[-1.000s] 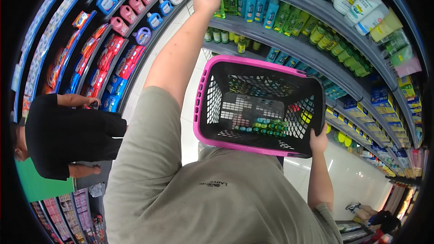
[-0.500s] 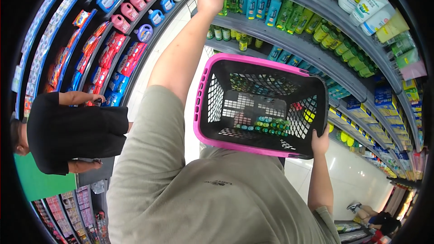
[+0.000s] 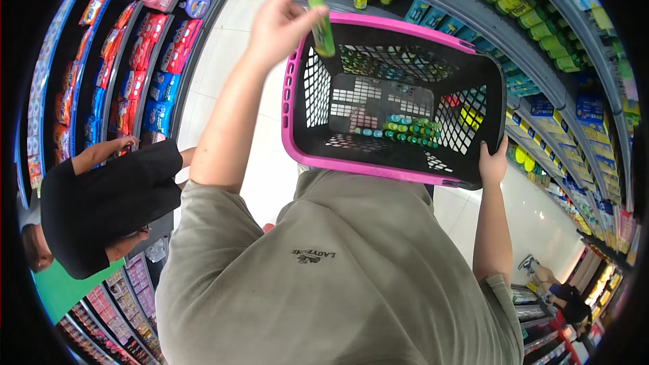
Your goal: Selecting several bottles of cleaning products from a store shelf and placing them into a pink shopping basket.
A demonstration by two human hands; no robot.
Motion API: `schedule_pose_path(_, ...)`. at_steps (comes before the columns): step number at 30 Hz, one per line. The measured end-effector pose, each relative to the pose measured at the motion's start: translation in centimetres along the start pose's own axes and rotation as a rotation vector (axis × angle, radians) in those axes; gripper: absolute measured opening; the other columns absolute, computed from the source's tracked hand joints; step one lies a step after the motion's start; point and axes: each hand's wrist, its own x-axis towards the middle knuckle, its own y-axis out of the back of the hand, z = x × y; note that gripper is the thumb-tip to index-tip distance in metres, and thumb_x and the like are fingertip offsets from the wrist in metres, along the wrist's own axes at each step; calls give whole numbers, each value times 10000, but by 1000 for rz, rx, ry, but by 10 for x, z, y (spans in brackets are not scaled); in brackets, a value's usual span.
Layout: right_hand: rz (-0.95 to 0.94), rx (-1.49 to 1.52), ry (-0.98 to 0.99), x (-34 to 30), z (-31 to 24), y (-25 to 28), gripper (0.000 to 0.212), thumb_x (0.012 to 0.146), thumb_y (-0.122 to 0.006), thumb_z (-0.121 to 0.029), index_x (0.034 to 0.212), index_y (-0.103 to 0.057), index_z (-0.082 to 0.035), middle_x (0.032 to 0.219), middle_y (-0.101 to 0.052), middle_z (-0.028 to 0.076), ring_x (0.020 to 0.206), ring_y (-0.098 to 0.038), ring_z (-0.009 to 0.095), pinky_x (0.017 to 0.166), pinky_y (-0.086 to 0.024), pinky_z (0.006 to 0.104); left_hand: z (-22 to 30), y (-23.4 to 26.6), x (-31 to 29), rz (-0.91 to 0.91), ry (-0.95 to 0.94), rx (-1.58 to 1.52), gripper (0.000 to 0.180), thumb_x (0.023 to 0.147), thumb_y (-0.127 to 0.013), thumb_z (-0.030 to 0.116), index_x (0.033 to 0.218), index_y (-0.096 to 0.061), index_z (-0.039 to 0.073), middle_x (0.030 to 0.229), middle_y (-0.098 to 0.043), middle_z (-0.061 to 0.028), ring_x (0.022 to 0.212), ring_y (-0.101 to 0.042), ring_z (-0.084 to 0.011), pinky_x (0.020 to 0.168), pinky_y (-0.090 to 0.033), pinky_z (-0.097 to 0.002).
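Observation:
Between the thumb and fingers of my left hand (image 3: 278,30) is a slim green bottle (image 3: 324,35), slightly blurred. It hangs over the left far corner of a black shopping basket with a pink rim (image 3: 351,164). My right hand (image 3: 493,163) grips the basket's right end, thumb inside the wall. The basket is tipped so its mesh interior faces me. Down inside sit several small green and blue bottles (image 3: 410,130), grouped near the right side.
Curved shelves (image 3: 500,17) with green bottles run along the far and right side. Detergent jugs (image 3: 198,5) and red packs (image 3: 149,37) fill the left shelves. A person in black (image 3: 111,209) stands at left; another person (image 3: 573,303) is at lower right.
My left hand has come back from the far shelf with a green bottle and is now above the basket's left edge. The basket appears higher in view, still in my right hand.

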Motion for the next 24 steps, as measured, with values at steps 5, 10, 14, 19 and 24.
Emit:
schedule_pose_path(5,-15,-21,-14,-2,-1,2,746,838,-642,-387,1453,-307,-128,1189,-616,234,1061,-607,405,891,-479,436,-42,-65,-58,-153,81,267,289,800,-740,79,1051,-605,32,884,-625,-47,688,-648,-84,597,-488,-232)
schedule_pose_path(10,1,47,24,-6,-3,3,733,831,-645,-362,1441,-320,-119,1178,-623,227,1050,-610,409,886,-485,444,-114,-116,-87,-317,90,597,220,707,-717,129,920,-702,77,885,-627,-127,818,-636,-285,750,-526,-375)
schedule_pose_path(14,-1,36,13,-5,-3,3,713,836,-642,-352,1436,-327,-130,1178,-624,223,1052,-612,406,884,-487,441,-160,-147,-102,-510,252,775,193,706,-680,140,884,-723,81,946,-654,-158,913,-625,-332,818,-511,-405)
schedule_pose_path(19,3,40,18,-4,-4,4,708,838,-642,-345,1436,-323,-141,1169,-632,218,1049,-615,407,883,-489,438,-193,-172,-116,-820,475,940,237,773,-592,104,963,-713,30,1104,-642,-192,1050,-616,-320,910,-503,-377)
schedule_pose_path(24,-12,46,-7,-4,-8,6,714,835,-646,-339,1437,-319,-137,1163,-634,220,1047,-618,404,886,-488,436,-229,-183,-150,-958,459,940,254,805,-542,63,995,-702,14,1118,-640,-209,1053,-622,-324,903,-510,-383)
